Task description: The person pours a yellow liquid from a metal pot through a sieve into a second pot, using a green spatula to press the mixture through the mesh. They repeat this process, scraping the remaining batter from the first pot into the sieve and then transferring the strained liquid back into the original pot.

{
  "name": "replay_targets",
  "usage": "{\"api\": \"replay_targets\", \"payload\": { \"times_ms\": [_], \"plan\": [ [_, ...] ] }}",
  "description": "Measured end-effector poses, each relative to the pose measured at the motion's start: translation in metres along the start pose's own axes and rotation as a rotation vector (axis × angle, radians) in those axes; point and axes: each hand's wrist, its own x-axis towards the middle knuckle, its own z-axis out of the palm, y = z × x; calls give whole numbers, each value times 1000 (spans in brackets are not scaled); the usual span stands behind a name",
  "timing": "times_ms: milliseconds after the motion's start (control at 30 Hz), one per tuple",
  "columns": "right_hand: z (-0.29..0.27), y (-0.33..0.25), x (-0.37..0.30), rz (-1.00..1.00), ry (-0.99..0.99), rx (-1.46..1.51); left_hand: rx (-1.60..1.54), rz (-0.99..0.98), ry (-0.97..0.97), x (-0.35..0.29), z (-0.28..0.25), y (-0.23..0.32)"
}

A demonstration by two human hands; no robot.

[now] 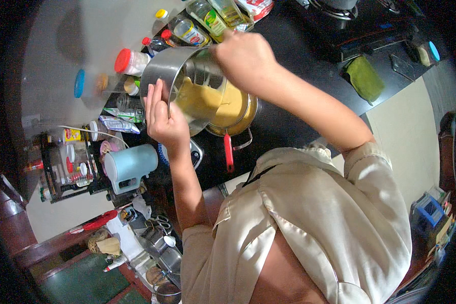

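Observation:
A large metal pot [159, 63] is tilted on its side, its mouth turned toward the right. My left hand [166, 119] grips its near rim, fingers laid along the outer wall. Thick yellow batter [193, 96] coats the pot's inside and reaches its lower lip. Just below and right sits a round metal vessel [253, 112] with yellow batter in it; a red handle [229, 154] and a bent metal handle stick out toward me. My right hand [245, 58] is closed at the tilted pot's far rim; whatever its fingers hold is hidden.
Bottles [187, 31] and red-lidded jars [131, 62] line the counter's far left. A light blue jug [130, 168] stands left of my left forearm. A green cloth [365, 80] lies at the right, near the stove [375, 33]. A dish rack [68, 167] is farther left.

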Motion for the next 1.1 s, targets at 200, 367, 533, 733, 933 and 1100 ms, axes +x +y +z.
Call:
{"api": "replay_targets", "payload": {
  "times_ms": [200,367,533,733,933,1100],
  "plan": [
    [61,-2,-19,50,-224,72,27,50,-23,2,1,1],
    [74,5,-57,221,-326,771,18,-33,-41,-3,-4,-7],
    [52,-35,-83,612,-819,1785,58,68,-129,-4,-2,-6],
    [103,-58,-108,177,-422,632,84,109,-198,-8,-1,2],
    [39,-40,-108,370,-588,1145,32,29,-141,-9,-6,-4],
    [76,-48,-132,219,-468,761,32,111,-111,-2,-3,-5]
  ]
}}
